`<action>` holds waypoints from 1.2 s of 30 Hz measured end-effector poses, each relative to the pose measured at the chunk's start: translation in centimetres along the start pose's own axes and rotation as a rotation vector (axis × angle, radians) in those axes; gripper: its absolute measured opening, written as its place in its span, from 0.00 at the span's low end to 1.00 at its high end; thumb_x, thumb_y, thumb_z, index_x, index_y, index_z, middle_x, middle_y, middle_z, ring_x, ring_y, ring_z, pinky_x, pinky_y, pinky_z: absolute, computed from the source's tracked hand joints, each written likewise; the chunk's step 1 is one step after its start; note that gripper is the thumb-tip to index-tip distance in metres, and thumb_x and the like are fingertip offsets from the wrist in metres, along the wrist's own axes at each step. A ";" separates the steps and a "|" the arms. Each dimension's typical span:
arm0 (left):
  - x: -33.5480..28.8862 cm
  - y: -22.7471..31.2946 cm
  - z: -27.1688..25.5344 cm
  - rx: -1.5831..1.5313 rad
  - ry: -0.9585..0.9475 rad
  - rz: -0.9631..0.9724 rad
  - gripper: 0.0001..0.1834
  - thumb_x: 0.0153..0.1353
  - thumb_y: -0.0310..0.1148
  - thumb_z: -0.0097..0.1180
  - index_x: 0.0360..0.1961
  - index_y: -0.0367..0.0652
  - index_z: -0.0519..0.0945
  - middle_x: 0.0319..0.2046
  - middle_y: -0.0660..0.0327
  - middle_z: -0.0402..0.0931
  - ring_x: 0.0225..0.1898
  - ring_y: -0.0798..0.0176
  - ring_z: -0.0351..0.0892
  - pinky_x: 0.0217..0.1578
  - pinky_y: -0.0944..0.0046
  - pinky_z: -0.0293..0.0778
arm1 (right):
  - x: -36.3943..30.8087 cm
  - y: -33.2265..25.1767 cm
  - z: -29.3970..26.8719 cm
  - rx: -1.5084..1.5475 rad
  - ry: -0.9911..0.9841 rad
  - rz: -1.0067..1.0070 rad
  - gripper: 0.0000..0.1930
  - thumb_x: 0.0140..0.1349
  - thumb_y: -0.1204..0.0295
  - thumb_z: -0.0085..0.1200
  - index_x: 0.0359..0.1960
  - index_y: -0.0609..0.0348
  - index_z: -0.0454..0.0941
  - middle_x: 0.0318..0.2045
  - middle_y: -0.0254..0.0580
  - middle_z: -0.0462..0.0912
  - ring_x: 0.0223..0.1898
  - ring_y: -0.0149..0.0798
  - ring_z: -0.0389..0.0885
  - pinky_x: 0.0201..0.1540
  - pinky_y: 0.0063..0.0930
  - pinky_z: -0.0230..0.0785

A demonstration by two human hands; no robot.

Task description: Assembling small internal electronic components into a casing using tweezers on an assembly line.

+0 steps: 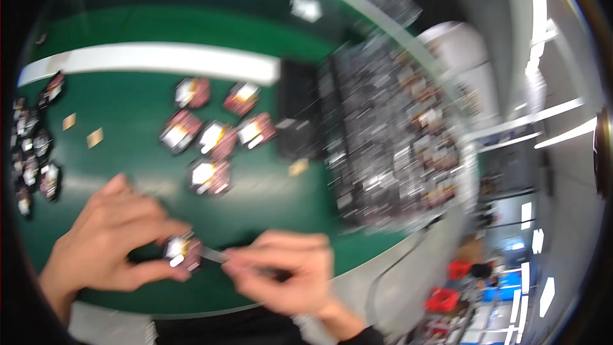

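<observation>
My left hand [112,243] pinches a small dark red part with a white and yellow face [181,250] between thumb and fingers, just above the green mat [134,99]. My right hand [284,271] grips a thin metal tool [214,255] whose tip touches that part's right side. The picture is blurred by motion, so fine detail is lost.
Several similar red parts [214,135] lie loose on the mat beyond my hands, and more sit along the far left edge [32,153]. Two small tan squares [94,137] lie at the left. A large black tray of many small parts [389,128] fills the right. A white strip [159,59] runs across the back.
</observation>
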State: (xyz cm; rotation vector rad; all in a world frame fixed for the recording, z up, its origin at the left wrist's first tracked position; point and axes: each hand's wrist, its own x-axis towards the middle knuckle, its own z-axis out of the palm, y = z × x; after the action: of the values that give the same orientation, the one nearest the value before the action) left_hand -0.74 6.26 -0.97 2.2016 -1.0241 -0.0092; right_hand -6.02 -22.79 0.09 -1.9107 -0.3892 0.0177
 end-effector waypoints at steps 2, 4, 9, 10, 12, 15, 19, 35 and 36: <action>1.0 -0.7 0.6 -0.073 0.022 0.020 0.32 0.47 0.52 0.87 0.49 0.44 0.93 0.30 0.66 0.83 0.33 0.60 0.81 0.40 0.57 0.62 | 0.3 0.6 0.1 -0.068 0.068 -0.077 0.09 0.59 0.84 0.75 0.41 0.64 0.94 0.23 0.34 0.83 0.18 0.22 0.72 0.20 0.23 0.60; 2.0 -0.8 0.7 -0.119 -0.018 0.003 0.32 0.48 0.50 0.87 0.51 0.43 0.93 0.31 0.65 0.84 0.34 0.61 0.82 0.41 0.58 0.62 | 0.2 1.3 -0.1 -0.102 0.102 -0.083 0.09 0.57 0.85 0.75 0.39 0.64 0.94 0.21 0.34 0.82 0.15 0.21 0.70 0.18 0.22 0.57; 1.7 0.0 0.2 -0.040 -0.101 -0.051 0.34 0.45 0.52 0.87 0.51 0.43 0.94 0.34 0.64 0.88 0.34 0.62 0.83 0.40 0.59 0.63 | 0.2 1.7 0.7 -0.127 0.125 -0.116 0.09 0.55 0.86 0.74 0.38 0.65 0.93 0.21 0.33 0.82 0.13 0.22 0.68 0.17 0.22 0.55; 1.3 0.0 0.2 -0.028 -0.086 -0.044 0.34 0.45 0.52 0.87 0.50 0.43 0.94 0.34 0.64 0.89 0.34 0.62 0.83 0.40 0.59 0.63 | 0.1 1.8 1.2 -0.102 0.131 -0.108 0.09 0.55 0.86 0.74 0.38 0.65 0.93 0.21 0.33 0.82 0.13 0.22 0.68 0.17 0.22 0.55; 0.9 -0.1 0.1 -0.025 -0.094 -0.037 0.35 0.44 0.53 0.86 0.50 0.43 0.94 0.33 0.64 0.89 0.34 0.62 0.83 0.40 0.60 0.62 | 0.0 1.8 1.7 -0.145 0.116 -0.132 0.10 0.54 0.86 0.74 0.38 0.65 0.93 0.21 0.33 0.82 0.13 0.22 0.68 0.16 0.23 0.55; 0.6 -0.2 0.0 -0.024 -0.108 -0.048 0.35 0.43 0.53 0.87 0.49 0.42 0.94 0.33 0.63 0.89 0.34 0.62 0.84 0.40 0.60 0.62 | -0.1 1.6 2.2 -0.158 0.112 -0.117 0.10 0.53 0.86 0.74 0.37 0.65 0.93 0.21 0.33 0.82 0.14 0.24 0.69 0.17 0.24 0.56; 0.5 -0.1 -0.3 -0.022 -0.101 -0.038 0.36 0.43 0.53 0.87 0.49 0.41 0.94 0.33 0.63 0.89 0.34 0.62 0.83 0.39 0.59 0.61 | -0.1 1.6 2.6 -0.187 0.119 -0.149 0.10 0.52 0.85 0.74 0.37 0.64 0.92 0.22 0.34 0.81 0.15 0.29 0.73 0.18 0.27 0.59; 0.9 0.1 -0.2 -0.005 -0.097 -0.068 0.35 0.42 0.53 0.88 0.48 0.41 0.93 0.34 0.63 0.90 0.32 0.64 0.85 0.39 0.60 0.62 | 0.0 1.8 2.8 -0.276 0.194 -0.301 0.14 0.49 0.86 0.75 0.40 0.68 0.92 0.25 0.35 0.78 0.19 0.33 0.77 0.21 0.29 0.68; 0.9 0.0 -0.2 -0.004 -0.096 -0.070 0.35 0.42 0.53 0.88 0.48 0.41 0.93 0.34 0.63 0.90 0.32 0.64 0.85 0.39 0.60 0.62 | 0.0 1.9 2.9 -0.284 0.195 -0.319 0.14 0.49 0.86 0.76 0.40 0.67 0.92 0.26 0.35 0.77 0.20 0.33 0.77 0.22 0.30 0.68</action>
State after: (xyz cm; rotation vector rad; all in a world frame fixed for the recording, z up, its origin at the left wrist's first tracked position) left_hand -0.11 5.78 -0.56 2.2503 -0.9978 -0.1496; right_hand -6.09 -20.73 -2.70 -2.0835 -0.5833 -0.4528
